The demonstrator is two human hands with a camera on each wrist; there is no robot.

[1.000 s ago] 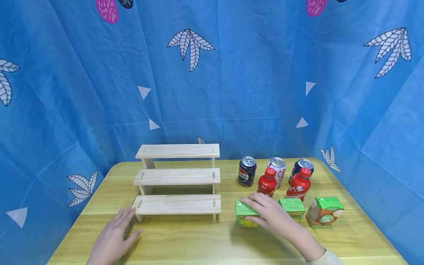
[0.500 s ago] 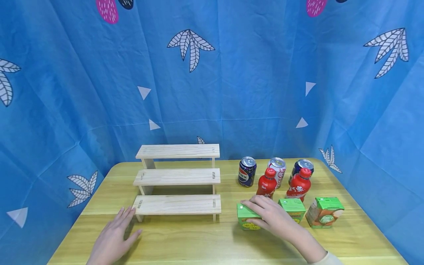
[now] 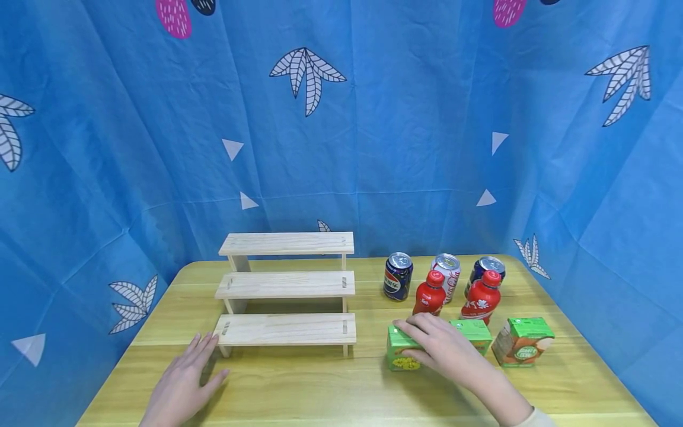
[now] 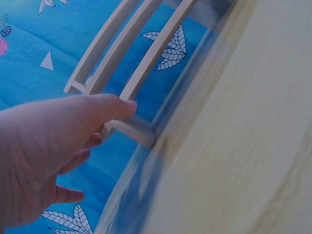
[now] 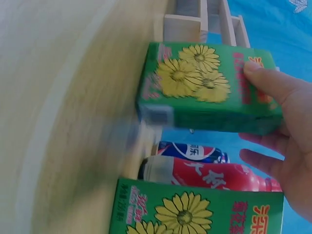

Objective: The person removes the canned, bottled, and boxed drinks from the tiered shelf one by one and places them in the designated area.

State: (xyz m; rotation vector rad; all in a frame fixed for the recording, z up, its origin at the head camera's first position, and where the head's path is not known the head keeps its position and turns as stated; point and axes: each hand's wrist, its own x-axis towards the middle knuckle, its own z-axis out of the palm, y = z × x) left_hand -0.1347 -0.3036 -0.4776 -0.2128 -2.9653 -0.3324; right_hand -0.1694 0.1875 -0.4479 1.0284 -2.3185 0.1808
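Note:
My right hand point(image 3: 441, 351) pinches a green drink carton point(image 3: 404, 360) with yellow flowers, thumb on its front face and fingers over the top and far side. The right wrist view shows the thumb near one end of this carton point(image 5: 195, 85), above a second flowered carton point(image 5: 181, 214). At left, my left hand point(image 3: 178, 382) lies with extended fingers, fingertips right at the front left corner of a three-step wooden shelf point(image 3: 288, 329). In the left wrist view, the thumb point(image 4: 109, 106) overlaps the shelf's lowest board.
Right of the held carton stand another green carton point(image 3: 472, 332) and a brown-and-green carton point(image 3: 525, 345). Behind are two red bottles point(image 3: 429, 298), then a Pepsi can point(image 3: 398, 279), a Coca-Cola can point(image 3: 448, 274) and a dark blue can point(image 3: 488, 267). A blue curtain point(image 3: 416, 148) hangs behind the table.
My right hand and the green carton have shifted slightly right and a little nearer to me. My left hand has stayed at the shelf corner.

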